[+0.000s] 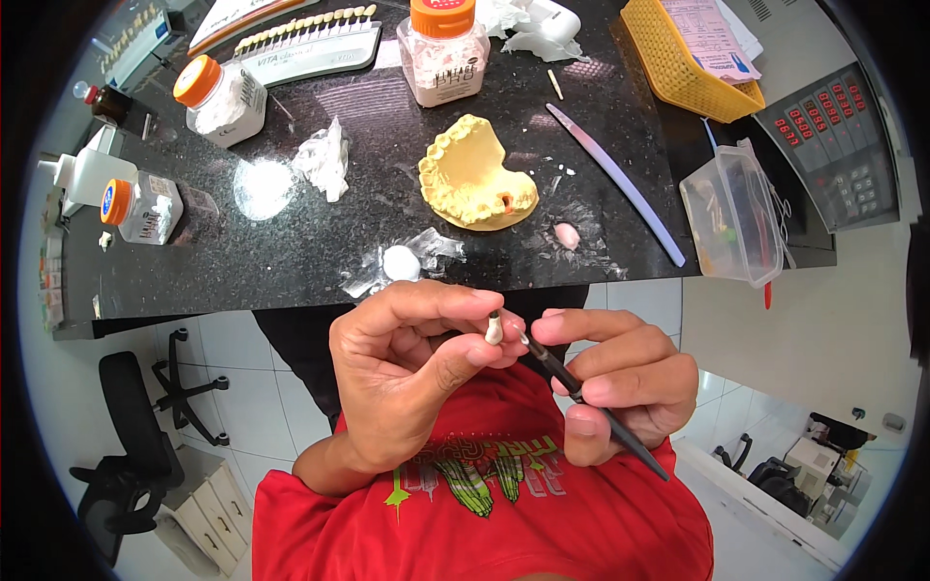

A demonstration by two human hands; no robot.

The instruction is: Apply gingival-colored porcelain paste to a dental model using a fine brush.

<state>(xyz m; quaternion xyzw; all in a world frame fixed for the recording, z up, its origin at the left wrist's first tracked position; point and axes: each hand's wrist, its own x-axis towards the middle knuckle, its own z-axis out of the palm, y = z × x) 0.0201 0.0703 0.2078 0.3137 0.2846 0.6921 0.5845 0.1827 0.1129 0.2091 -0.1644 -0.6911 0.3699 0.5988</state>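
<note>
Between thumb and fingertips, my left hand (392, 378) pinches a small cream tooth crown (494, 332) with a dark upper end. My right hand (635, 373) grips a slim black dental tool (554, 366) like a pen, its tapered end pointing down to the right. The tool's working end, with a bit of white on it, is close beside the crown; whether they touch I cannot tell. Both hands are just in front of the bench edge. Beyond them on the bench sits a yellow plaster dental cast (475, 174) with a reddish gap among its teeth.
On the black bench (320, 261) lie white powder (400, 263) on crumpled film, a pink lump (567, 235) and a lilac stick (620, 184). Orange-capped jars (444, 58) and a shade guide (315, 53) stand behind. A clear box (731, 218) and yellow basket (693, 68) are right.
</note>
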